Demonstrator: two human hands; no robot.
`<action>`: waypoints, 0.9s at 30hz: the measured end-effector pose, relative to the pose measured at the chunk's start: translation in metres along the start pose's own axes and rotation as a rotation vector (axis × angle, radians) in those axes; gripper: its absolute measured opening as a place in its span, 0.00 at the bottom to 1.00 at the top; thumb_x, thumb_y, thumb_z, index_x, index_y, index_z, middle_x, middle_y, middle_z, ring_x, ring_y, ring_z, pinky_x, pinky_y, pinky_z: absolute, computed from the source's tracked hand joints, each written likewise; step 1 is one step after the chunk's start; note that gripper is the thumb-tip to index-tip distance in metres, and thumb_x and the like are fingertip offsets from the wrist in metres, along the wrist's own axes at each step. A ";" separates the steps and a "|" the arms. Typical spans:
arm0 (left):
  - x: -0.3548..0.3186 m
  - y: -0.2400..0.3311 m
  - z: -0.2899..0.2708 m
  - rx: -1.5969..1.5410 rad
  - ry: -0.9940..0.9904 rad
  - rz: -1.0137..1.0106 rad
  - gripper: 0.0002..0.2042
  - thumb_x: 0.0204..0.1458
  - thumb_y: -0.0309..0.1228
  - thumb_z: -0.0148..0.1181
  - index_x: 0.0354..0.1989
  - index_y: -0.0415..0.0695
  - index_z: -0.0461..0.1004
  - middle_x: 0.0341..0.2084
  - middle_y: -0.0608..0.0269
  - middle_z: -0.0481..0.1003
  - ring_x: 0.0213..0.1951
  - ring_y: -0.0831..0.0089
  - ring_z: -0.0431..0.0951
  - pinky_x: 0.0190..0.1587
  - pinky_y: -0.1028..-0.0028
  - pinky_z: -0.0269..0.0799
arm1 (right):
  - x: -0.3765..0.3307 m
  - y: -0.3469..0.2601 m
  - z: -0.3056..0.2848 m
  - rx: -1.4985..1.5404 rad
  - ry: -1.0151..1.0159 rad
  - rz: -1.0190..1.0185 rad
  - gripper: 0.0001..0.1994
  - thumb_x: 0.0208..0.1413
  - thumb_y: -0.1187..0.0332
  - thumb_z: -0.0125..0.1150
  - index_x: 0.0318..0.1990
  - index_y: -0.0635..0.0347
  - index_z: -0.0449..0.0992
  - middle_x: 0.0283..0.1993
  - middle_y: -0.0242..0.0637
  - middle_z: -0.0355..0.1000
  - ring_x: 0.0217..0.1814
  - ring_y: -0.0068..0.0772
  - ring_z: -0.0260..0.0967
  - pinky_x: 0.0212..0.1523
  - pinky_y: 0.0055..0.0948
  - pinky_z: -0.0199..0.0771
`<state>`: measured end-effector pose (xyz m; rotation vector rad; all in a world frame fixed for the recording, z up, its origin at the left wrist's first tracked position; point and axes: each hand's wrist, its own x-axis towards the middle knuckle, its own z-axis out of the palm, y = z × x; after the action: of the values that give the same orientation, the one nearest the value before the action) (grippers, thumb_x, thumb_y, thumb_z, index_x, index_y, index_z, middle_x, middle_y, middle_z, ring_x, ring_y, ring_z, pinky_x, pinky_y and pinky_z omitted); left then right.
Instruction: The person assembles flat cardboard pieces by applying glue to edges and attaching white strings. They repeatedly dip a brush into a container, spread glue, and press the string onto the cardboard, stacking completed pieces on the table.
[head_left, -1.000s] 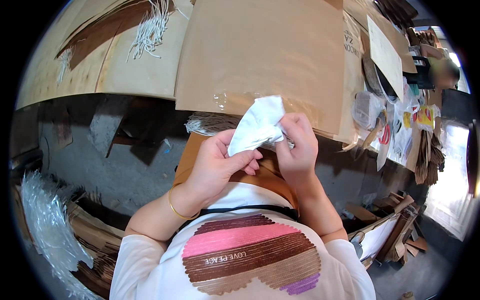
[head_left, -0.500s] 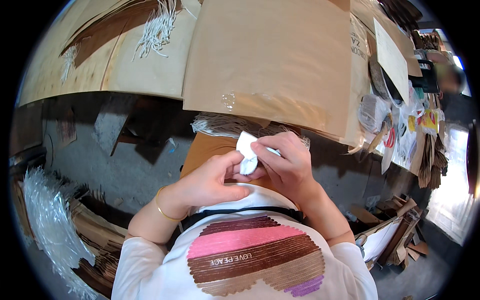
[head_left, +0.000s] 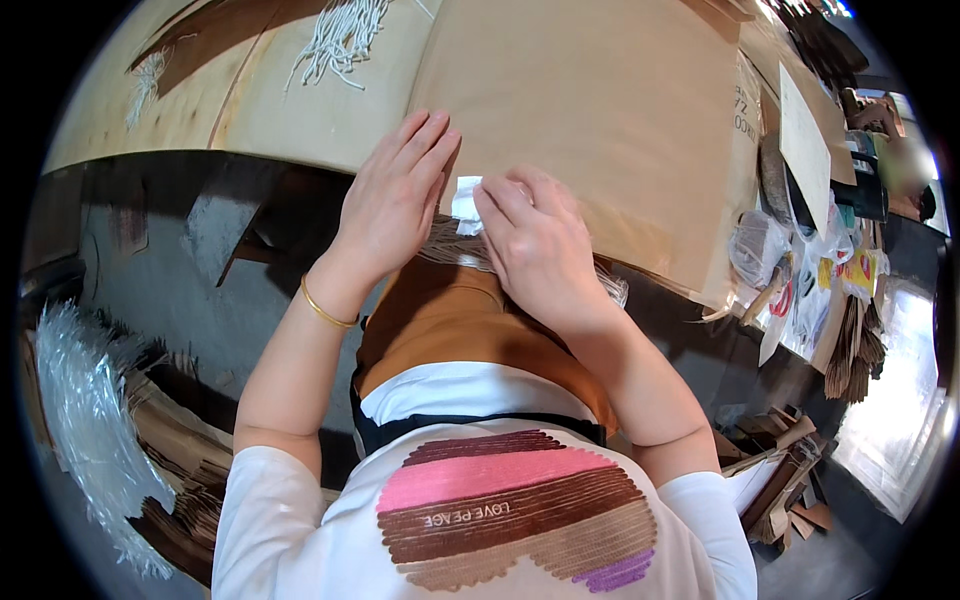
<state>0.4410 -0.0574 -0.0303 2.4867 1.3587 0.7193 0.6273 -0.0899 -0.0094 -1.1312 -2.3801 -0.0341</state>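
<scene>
My right hand [head_left: 540, 232] is closed on a small crumpled white piece of cloth or paper [head_left: 465, 205], pinched at the fingertips over the near edge of a large brown paper sheet [head_left: 590, 90]. To its left, my left hand [head_left: 395, 195] is raised with its fingers stretched out together, the tips over the sheet's left edge. It holds nothing that I can see. A bundle of white cords [head_left: 455, 245] lies across my lap, just below the white piece and partly hidden by my hands.
More white cord bundles [head_left: 342, 40] hang over brown paper on the pale table [head_left: 290, 125]. At right are a clear plastic bag [head_left: 757, 245], red-handled scissors [head_left: 782, 298] and a white card [head_left: 803, 140]. Clear plastic strips [head_left: 95, 420] and stacked brown paper lie at lower left.
Both hands have moved forward from my lap to the sheet's near edge. My left hand has let go of the white piece and opened; the right still holds it.
</scene>
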 end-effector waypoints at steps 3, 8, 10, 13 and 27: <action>0.000 -0.002 0.002 0.001 0.017 0.006 0.18 0.53 0.23 0.52 0.54 0.39 0.68 0.56 0.52 0.67 0.60 0.53 0.63 0.61 0.61 0.61 | -0.001 0.002 -0.001 -0.008 -0.053 -0.008 0.12 0.41 0.75 0.57 0.36 0.68 0.75 0.38 0.37 0.67 0.44 0.37 0.65 0.40 0.34 0.69; -0.002 -0.002 0.002 0.009 -0.010 -0.010 0.20 0.53 0.21 0.50 0.57 0.40 0.66 0.58 0.53 0.65 0.62 0.54 0.60 0.62 0.61 0.59 | -0.006 -0.001 -0.001 0.011 -0.106 0.040 0.11 0.40 0.74 0.57 0.34 0.67 0.74 0.36 0.36 0.66 0.42 0.37 0.64 0.39 0.32 0.69; -0.001 -0.001 0.001 0.009 -0.006 -0.012 0.20 0.53 0.22 0.51 0.57 0.40 0.67 0.58 0.53 0.65 0.62 0.54 0.61 0.62 0.62 0.59 | -0.013 -0.001 -0.005 0.030 -0.118 0.059 0.10 0.39 0.74 0.57 0.32 0.66 0.74 0.35 0.36 0.65 0.41 0.37 0.64 0.38 0.32 0.70; 0.001 0.000 0.000 0.025 -0.003 -0.008 0.20 0.53 0.22 0.51 0.56 0.40 0.67 0.58 0.54 0.66 0.62 0.55 0.61 0.62 0.62 0.60 | -0.024 -0.005 -0.012 0.032 -0.170 0.083 0.08 0.38 0.74 0.57 0.30 0.66 0.73 0.34 0.36 0.65 0.40 0.38 0.64 0.37 0.33 0.70; 0.026 0.008 0.013 0.253 -0.036 0.080 0.21 0.56 0.31 0.50 0.59 0.44 0.64 0.60 0.48 0.62 0.62 0.53 0.60 0.64 0.57 0.53 | -0.032 0.009 -0.013 -0.041 0.021 0.224 0.08 0.37 0.75 0.58 0.29 0.60 0.75 0.31 0.34 0.69 0.35 0.37 0.66 0.34 0.33 0.71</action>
<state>0.4652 -0.0395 -0.0297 2.7473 1.4238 0.5443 0.6568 -0.1103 -0.0141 -1.4031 -2.2297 -0.0177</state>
